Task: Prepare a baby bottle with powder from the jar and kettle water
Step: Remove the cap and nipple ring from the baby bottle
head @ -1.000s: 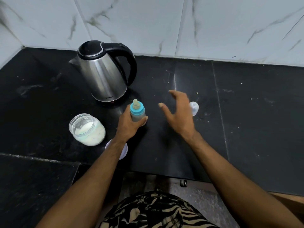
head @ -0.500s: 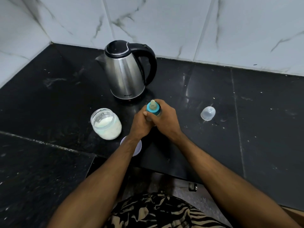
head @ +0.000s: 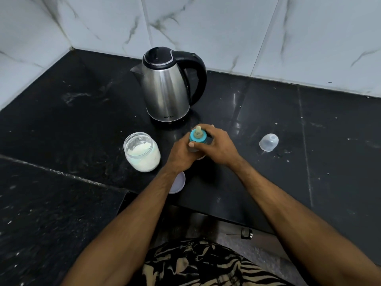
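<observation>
The baby bottle [head: 198, 137], with a blue collar and a pale teat, stands on the black counter [head: 268, 182] in front of the steel kettle [head: 167, 87]. My left hand [head: 181, 153] grips the bottle's body from the left. My right hand [head: 218, 145] wraps round the blue collar from the right. Most of the bottle's body is hidden by both hands. An open glass jar [head: 142, 151] of white powder sits to the left of the bottle.
The bottle's clear dome cap [head: 268, 142] lies on the counter to the right. A white round lid [head: 177, 182] lies flat under my left wrist. Marble-tiled walls close off the back and left. The counter's front edge steps inward near my body.
My right hand, open in the air a second ago, has come onto the bottle's blue collar and stays there. The left hand keeps its grip on the bottle.
</observation>
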`<action>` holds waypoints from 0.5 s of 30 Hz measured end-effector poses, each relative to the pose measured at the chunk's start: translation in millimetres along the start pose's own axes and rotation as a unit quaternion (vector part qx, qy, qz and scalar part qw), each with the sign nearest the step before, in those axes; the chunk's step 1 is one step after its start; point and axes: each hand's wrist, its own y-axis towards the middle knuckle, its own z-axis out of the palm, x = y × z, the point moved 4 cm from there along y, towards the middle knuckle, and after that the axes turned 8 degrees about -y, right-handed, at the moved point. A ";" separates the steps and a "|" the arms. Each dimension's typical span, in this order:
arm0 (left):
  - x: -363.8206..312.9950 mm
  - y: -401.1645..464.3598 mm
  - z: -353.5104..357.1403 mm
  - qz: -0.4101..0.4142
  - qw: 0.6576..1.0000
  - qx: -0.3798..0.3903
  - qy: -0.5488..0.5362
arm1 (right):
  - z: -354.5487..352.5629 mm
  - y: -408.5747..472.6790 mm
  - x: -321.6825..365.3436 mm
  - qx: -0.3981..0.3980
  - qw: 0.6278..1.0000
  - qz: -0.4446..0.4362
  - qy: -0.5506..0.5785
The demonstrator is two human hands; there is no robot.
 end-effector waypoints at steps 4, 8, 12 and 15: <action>-0.7 2.9 -4.2 -0.013 0.998 0.056 -0.016 | -12.7 8.7 3.6 0.124 0.992 -0.023 0.014; -1.2 2.5 -3.6 -0.009 0.998 0.058 0.003 | -13.1 10.0 13.7 0.110 0.989 -0.031 -0.091; 1.8 3.0 -1.4 -0.005 0.999 0.051 0.014 | -5.9 3.1 22.5 -0.015 0.985 0.007 -0.174; 1.5 2.7 -2.0 -0.012 0.999 0.048 0.018 | -2.2 2.1 24.6 -0.013 0.986 0.002 -0.168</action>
